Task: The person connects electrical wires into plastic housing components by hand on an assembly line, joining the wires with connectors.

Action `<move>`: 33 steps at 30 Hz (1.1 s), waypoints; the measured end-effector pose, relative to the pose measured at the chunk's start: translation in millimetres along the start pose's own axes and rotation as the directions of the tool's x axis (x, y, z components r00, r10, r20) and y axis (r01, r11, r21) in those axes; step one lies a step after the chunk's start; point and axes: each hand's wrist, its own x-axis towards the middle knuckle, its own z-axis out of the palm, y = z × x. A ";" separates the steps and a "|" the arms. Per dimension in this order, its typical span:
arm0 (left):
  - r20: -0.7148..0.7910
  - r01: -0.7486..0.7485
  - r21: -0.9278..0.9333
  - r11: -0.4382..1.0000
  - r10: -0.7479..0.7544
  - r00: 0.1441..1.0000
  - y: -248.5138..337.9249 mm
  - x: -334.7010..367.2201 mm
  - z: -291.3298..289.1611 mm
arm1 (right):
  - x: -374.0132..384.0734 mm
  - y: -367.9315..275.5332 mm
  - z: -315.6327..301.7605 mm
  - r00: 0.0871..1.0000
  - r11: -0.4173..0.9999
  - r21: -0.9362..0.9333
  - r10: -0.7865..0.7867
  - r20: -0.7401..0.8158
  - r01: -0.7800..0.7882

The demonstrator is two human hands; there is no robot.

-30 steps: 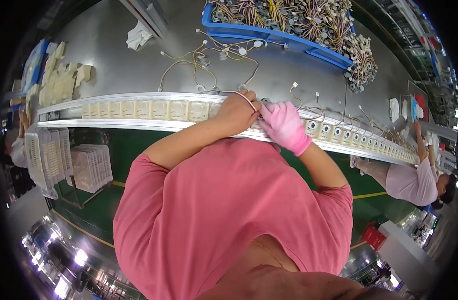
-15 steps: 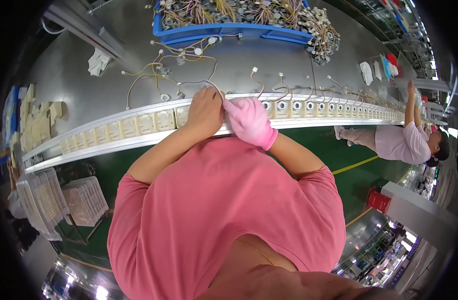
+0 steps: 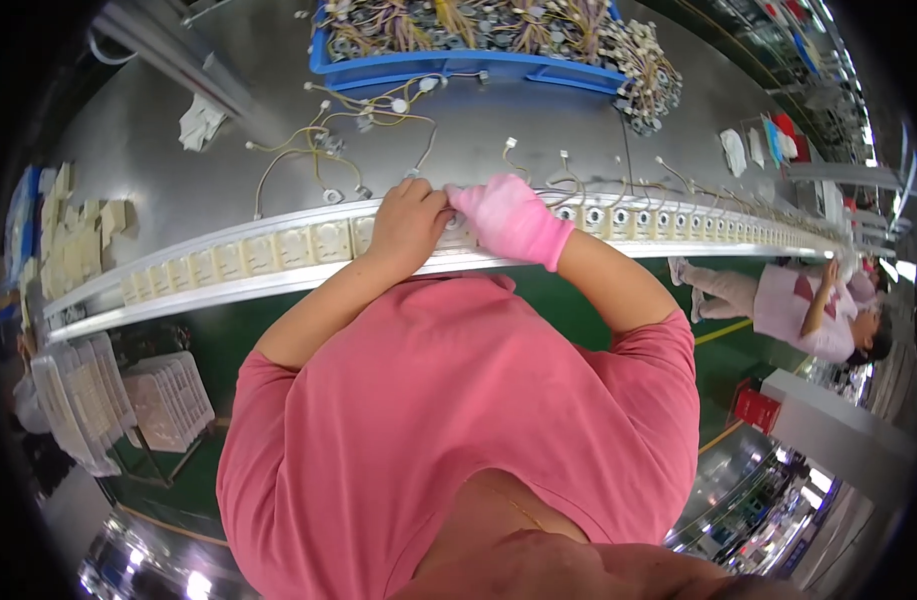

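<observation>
Left hand [image 3: 406,228], bare, lay back-up across the metal rail [image 3: 203,300], its fingers bent toward the far edge; from where I sat I could not tell whether they pinched anything underneath. Just beside it, I had the right hand [image 3: 508,216] in a pink glove, fingers mostly folded, its leading fingertips pointing at the left hand's and close to them; what it gripped, if anything, was hidden from me. Between the two hands, a pale housing [image 3: 452,228] showed in part, seated in the rail with a round part in it. To the left I could follow a row of cream housings [image 3: 278,250] along the same channel, and to the right a row of housings with dark-centred discs [image 3: 595,216], short leads [image 3: 568,180] curling past the far edge. One wire [image 3: 431,147] ran down the steel table [image 3: 228,170] to a small end piece just beyond the left fingertips. Farther left lay loose wires [image 3: 313,150], and above them I saw a blue tray [image 3: 468,66] heaped with wire bundles [image 3: 448,22]. A crumpled white cloth [image 3: 199,122] and pale blocks [image 3: 73,245] rested at the left; a co-worker [image 3: 793,310] stood near the rail's right end.
</observation>
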 end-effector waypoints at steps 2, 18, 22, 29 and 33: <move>0.001 0.049 0.005 0.999 -0.049 0.999 1.5 -0.6 0.8 | 0.6 -0.7 -2.9 0.998 0.994 -0.104 -0.013 0.056 0.019; 0.082 0.178 -0.033 0.983 -0.175 0.981 2.9 3.7 -4.7 | 13.7 -16.2 14.5 0.998 0.963 -0.268 -0.041 -0.040 0.029; 0.044 0.236 -0.046 0.971 -0.234 0.971 5.3 5.6 0.4 | 20.9 -1.3 -3.9 0.999 0.980 -0.197 -0.048 -0.023 0.043; 0.100 0.245 -0.095 0.965 -0.236 0.967 8.7 6.9 -1.3 | 16.7 9.2 1.7 0.988 0.975 -0.163 -0.150 0.028 0.153; 0.057 0.224 -0.100 0.970 -0.219 0.974 4.9 0.7 4.3 | 11.3 4.0 -5.8 0.993 0.981 -0.153 -0.121 -0.009 0.118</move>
